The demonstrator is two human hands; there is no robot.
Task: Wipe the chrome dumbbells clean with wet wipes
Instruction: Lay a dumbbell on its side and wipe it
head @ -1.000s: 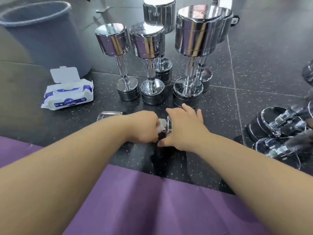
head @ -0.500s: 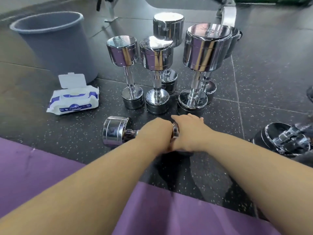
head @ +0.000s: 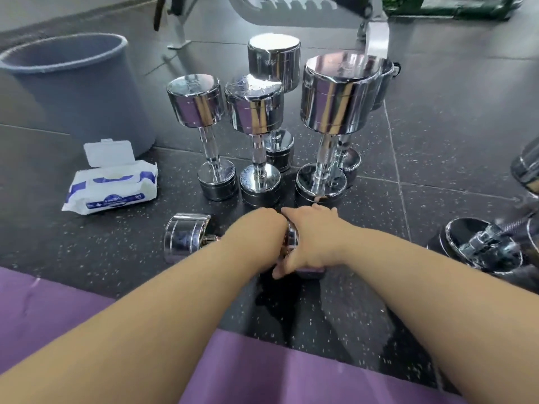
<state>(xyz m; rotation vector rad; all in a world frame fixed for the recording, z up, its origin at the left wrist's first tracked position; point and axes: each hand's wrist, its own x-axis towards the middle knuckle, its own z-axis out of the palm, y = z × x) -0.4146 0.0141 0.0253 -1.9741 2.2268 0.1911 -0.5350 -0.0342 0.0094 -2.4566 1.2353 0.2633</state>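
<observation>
A small chrome dumbbell (head: pixel 186 237) lies on its side on the dark speckled floor in front of me. My left hand (head: pixel 259 228) is curled round its handle; the white wipe seen in that hand a second ago is hidden under my fingers. My right hand (head: pixel 313 240) grips the dumbbell's right head, with the fingers over the top and the thumb down at the near side. Only the left head and a bit of the handle show. A pack of wet wipes (head: pixel 113 185) lies at the left with its lid flipped up.
Several chrome dumbbells (head: pixel 253 112) stand upright just beyond my hands. More dumbbells (head: pixel 481 246) lie at the right edge. A grey bin (head: pixel 73 91) stands at the back left. A purple mat (head: pixel 58 313) lies under my arms, and a bench frame (head: pixel 376 33) stands behind.
The view has tilted up and pulled back, so the lying dumbbell's left head now shows. The white wipe between my hands is no longer visible. Both hands stay on the dumbbell.
</observation>
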